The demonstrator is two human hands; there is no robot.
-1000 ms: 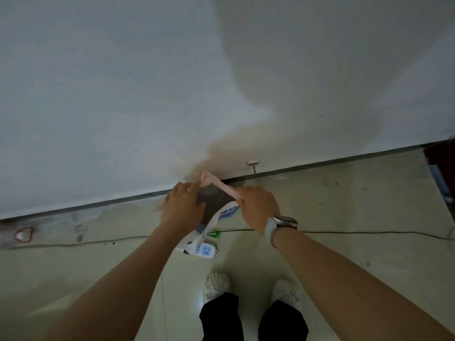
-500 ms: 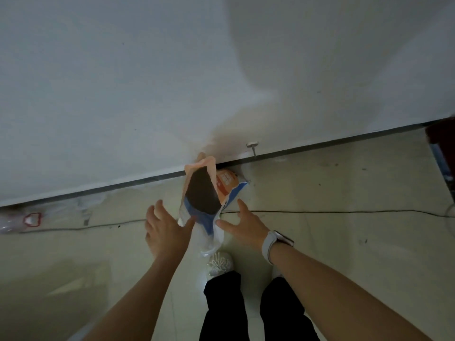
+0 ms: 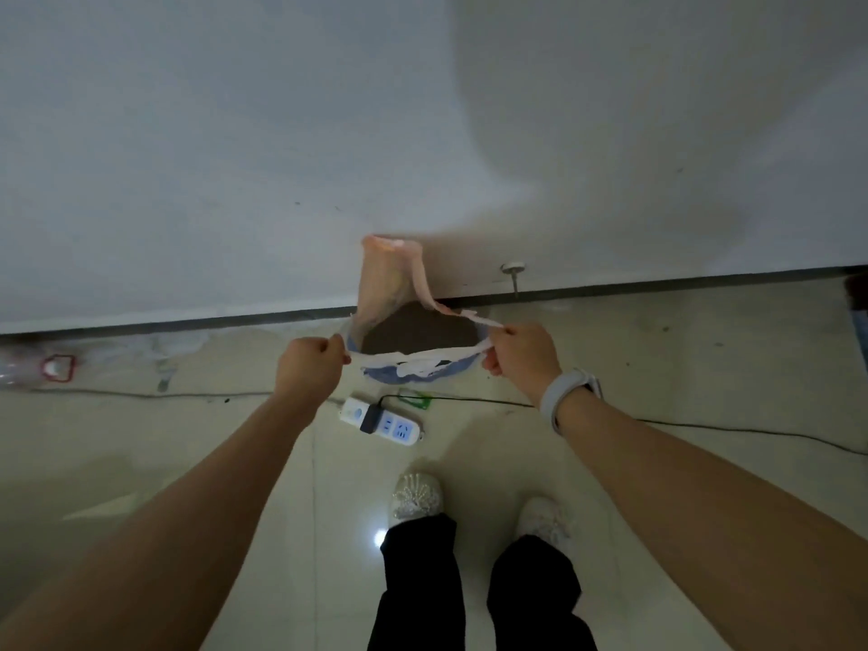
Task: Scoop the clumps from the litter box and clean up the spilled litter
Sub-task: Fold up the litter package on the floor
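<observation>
Nearest me, I am seeing two pale shoes (image 3: 417,496) and dark trouser legs standing on the glossy tiled floor (image 3: 188,462). Just ahead of the feet, a white power strip (image 3: 383,421) is lying on the floor with a thin black cable running across. Above it, my left hand (image 3: 307,374) and my right hand (image 3: 522,358), the latter wearing a pale wristwatch (image 3: 570,392), are each pinching an edge of a thin plastic bag (image 3: 413,340), fingers curled tight on the film. Half a second ago both hands were spread and off the bag; now they are pulling its mouth wide, showing a dark inside. I judge the bag is being readied to take clumps. Beyond it, the white wall (image 3: 235,157) is meeting the floor. No litter box is showing.
</observation>
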